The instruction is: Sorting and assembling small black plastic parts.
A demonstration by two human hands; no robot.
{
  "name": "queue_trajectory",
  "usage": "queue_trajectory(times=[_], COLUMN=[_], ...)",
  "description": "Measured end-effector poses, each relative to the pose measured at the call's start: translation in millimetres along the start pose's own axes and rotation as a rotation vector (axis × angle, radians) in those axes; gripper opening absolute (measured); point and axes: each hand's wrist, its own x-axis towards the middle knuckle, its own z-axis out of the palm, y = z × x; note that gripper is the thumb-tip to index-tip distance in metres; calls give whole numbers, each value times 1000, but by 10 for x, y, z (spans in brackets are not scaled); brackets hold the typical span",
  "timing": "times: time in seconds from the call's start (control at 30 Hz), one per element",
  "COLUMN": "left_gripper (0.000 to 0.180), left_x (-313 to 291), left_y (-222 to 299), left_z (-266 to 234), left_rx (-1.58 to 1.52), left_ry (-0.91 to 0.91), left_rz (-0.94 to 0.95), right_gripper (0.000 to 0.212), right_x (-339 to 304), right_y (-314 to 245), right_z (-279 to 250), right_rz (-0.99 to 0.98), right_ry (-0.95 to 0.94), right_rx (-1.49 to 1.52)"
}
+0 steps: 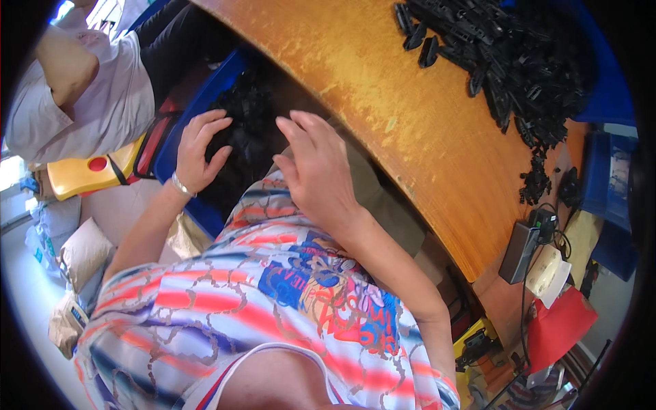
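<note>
My left hand [200,152], with a silver bracelet at its wrist, is over the near side of a blue bin [179,130]. Its thumb stands away from the curved fingers, and nothing shows between them. Dark heaped black parts [247,109] lie in the bin, their shapes hard to make out. My right hand [318,167] hovers over my lap, just right of the bin and close to the table edge. The fingers are bent and the thumb is apart, with no object visible in them. Both palms face each other across a gap.
A worn wooden table [369,82] curves along the right, bearing a big pile of black plastic pieces [512,61]. Beyond its right side are a black power adapter [517,251] with cables and a red sheet [562,328]. Another person [102,96] sits at the upper left beside a yellow stool [89,171].
</note>
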Motion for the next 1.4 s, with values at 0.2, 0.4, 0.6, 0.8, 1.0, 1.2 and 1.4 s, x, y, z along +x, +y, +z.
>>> queue_trajectory(times=[0.2, 0.4, 0.6, 0.8, 1.0, 1.2, 1.4], left_gripper=[41, 40, 56, 58, 56, 44, 33], left_x=[377, 1719, 2771, 2895, 2514, 2400, 2387], left_y=[349, 1006, 1383, 1486, 1731, 1767, 1719], left_z=[297, 672, 1205, 1559, 1377, 1330, 1314], left_rx=[-140, -276, -116, -39, -189, -304, -165], left_ry=[178, 161, 159, 87, -28, -78, 120], left_rz=[60, 263, 222, 156, 275, 361, 510], right_gripper=[23, 17, 19, 23, 21, 17, 16], right_x=[-157, -513, -596, -343, -131, -250, -444], right_y=[422, 1019, 1616, 1892, 1810, 1693, 1334], right_z=[-1048, -1963, -2460, -2714, -2551, -2587, -2501], right_rz=[84, 408, 441, 610, 535, 591, 729], right_ry=[185, 478, 590, 585, 403, 358, 237], right_rx=[-166, -232, -602, -711, -773, -725, -885])
